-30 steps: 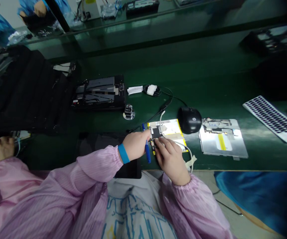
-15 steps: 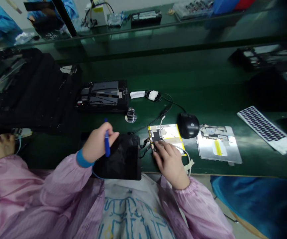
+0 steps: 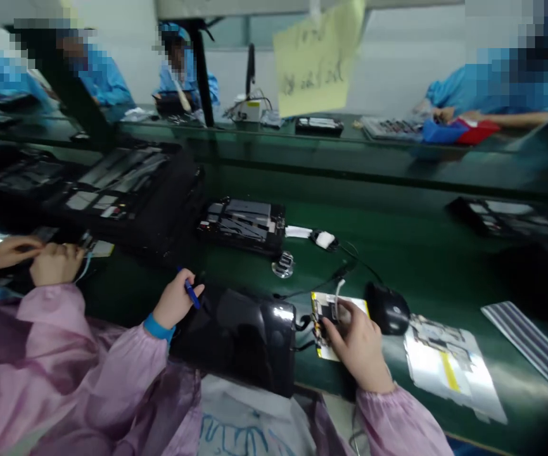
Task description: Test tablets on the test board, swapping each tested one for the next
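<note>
My left hand (image 3: 175, 299) is closed around a slim blue pen-like tool (image 3: 191, 294), above the left end of a dark tablet screen (image 3: 240, 339). The screen lies flat at the bench's front edge, with short black flex cables (image 3: 305, 323) at its right. Beside them is a pale panel with yellow edges and small circuit parts (image 3: 327, 351), touched by my right hand (image 3: 362, 345). Its fingers are curled by a white cable (image 3: 339, 290), the thumb over the circuit parts. What they pinch is hidden.
A black mouse (image 3: 388, 309) and a silver panel (image 3: 458, 367) lie to the right, near a blurred keyboard-patterned strip (image 3: 530, 345). Behind are an opened device (image 3: 242, 225) and a watch-like item (image 3: 283, 264). Dark devices are stacked left, near a co-worker's hands (image 3: 57, 263).
The camera has tilted up, bringing co-workers and a hanging yellow note into view. My right fingers have gone from lying on the panel to curling by the cable. The pen-like tool tilts more.
</note>
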{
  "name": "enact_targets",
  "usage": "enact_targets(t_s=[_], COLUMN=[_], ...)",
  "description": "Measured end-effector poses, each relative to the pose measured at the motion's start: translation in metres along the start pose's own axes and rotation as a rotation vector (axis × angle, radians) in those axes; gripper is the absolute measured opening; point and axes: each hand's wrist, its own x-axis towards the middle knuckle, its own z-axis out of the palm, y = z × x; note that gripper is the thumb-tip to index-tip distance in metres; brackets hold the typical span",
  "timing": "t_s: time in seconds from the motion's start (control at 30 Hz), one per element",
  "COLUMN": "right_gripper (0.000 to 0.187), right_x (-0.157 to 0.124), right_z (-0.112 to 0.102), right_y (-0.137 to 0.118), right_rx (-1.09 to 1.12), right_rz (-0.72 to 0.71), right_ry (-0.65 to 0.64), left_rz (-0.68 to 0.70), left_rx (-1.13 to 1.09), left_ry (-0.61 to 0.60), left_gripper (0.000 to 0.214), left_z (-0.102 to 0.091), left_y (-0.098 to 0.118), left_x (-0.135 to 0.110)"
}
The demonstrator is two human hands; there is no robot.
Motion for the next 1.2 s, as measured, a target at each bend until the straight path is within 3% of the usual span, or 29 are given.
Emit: enact_targets(t_s=[0.17,0.37,0.53,0.63,0.73,0.8,0.87,0.9,0.93,1.07,1.13,1.2], right_gripper=[0.069,0.048,0.052,0.057,0.051,0.048,0.043,0.04,0.039,0.051,0.051,0.043], right_x=[-0.002,-0.003,-0.006,-0.012,-0.024,-0.029,-0.027,-0.024,-0.019,0.003,0.007,0.004], right_z=[0.002,-0.002,0.003,-0.006,-0.019,-0.022,-0.019,-0.016,-0.014,-0.017,-0.023,-0.026], right_y=[-0.002,-0.011,0.0,-0.025,-0.085,-0.127,-0.153,-0.158,-0.158,-0.138,-0.135,-0.143], right_rx=[-0.053,-0.034,0.159,0.183,0.275,0.338,0.273,0.237,0.191,0.028,0.07,0.149], right_rz=[0.01,0.036,0.123,0.158,-0.004,-0.324,-0.603,-0.654,-0.638,-0.266,-0.273,-0.412], right_ry=[-0.021,-0.095,0.016,0.127,0.064,-0.028,-0.344,-0.41,-0.398,-0.059,-0.05,-0.179], left_rz=[0.013,-0.06,-0.085,-0.079,-0.023,0.027,0.053,0.057,0.058,0.072,0.09,0.099], left_rx=[-0.282,-0.656,-0.803,-0.858,-0.834,-0.796,-0.766,-0.758,-0.752,-0.737,-0.722,-0.708], left_ry=[-0.03,-0.099,-0.131,-0.131,-0.097,-0.071,-0.06,-0.064,-0.071,-0.092,-0.089,-0.082], left_gripper=[0.028,0.034,0.039,0.04,0.039,0.037,0.036,0.035,0.034,0.033,0.033,0.033], left_z=[-0.016,-0.019,-0.007,-0.002,0.002,0.005,0.007,0.007,0.007,0.006,0.006,0.007], left_y=[-0.001,0.0,-0.002,-0.007,-0.014,-0.017,-0.02,-0.021,-0.021,-0.021,-0.02,-0.019], left_x=[-0.005,-0.009,-0.009,-0.007,-0.005,-0.002,0.001,0.002,0.003,0.004,0.004,0.003])
